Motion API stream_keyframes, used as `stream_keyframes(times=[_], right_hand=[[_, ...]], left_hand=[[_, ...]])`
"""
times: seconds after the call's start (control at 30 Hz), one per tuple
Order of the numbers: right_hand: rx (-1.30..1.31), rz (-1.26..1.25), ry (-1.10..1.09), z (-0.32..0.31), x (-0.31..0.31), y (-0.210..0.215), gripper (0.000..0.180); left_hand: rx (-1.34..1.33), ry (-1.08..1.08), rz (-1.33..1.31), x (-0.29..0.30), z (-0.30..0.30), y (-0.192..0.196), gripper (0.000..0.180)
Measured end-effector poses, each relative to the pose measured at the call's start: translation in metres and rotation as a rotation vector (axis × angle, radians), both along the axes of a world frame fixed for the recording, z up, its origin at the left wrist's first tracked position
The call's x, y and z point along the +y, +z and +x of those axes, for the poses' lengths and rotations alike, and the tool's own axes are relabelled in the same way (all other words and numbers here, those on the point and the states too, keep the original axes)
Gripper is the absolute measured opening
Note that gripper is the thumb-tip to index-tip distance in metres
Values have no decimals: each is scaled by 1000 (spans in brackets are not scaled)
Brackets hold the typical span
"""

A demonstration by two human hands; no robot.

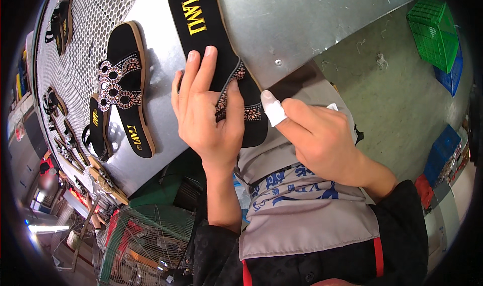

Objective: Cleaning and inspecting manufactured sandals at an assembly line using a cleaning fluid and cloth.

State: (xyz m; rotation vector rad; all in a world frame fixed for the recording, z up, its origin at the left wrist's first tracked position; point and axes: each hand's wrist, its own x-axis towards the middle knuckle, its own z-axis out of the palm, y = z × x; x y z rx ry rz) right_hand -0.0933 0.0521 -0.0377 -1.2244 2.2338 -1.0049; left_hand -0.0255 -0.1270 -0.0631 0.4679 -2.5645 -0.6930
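A black sandal (205, 15) with a tan sole edge and bead-studded straps lies at the middle, its toe end toward me over the metal table's edge. My left hand (206, 122) grips it, with two fingers stretched along the insole and the thumb at the studded strap. By the sandal's right edge, beside the strap, is my right hand (319, 135), its fingers curled in. A small white cloth (275, 113) wraps around its foremost finger, and another white bit shows behind the knuckles. Whether that finger touches the sole cannot be made out.
Left of my hands, another studded sandal (121, 90) lies on the metal table (302, 19). More sandals (61, 22) rest on the perforated surface (95, 14). A fan (146, 246) stands below the table; a green crate (432, 34) is on the floor at right.
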Motion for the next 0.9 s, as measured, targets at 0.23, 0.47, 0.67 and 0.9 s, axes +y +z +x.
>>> stream_keyframes(times=[0.23, 0.47, 0.67, 0.9], right_hand=[[110, -166, -109, -7, -17, -18, 11], [-275, -366, -284, -15, 4, -22, 41], [-240, -351, -152, -16, -9, -19, 46], [-236, -442, -30, -22, -32, -10, 43]], left_hand=[[-28, -5, 80, 0, -1, 7, 20], [201, 112, 682, -13, 20, 7, 16], [287, 122, 809, -25, 23, 0, 26], [253, 121, 820, -21, 20, 4, 10]])
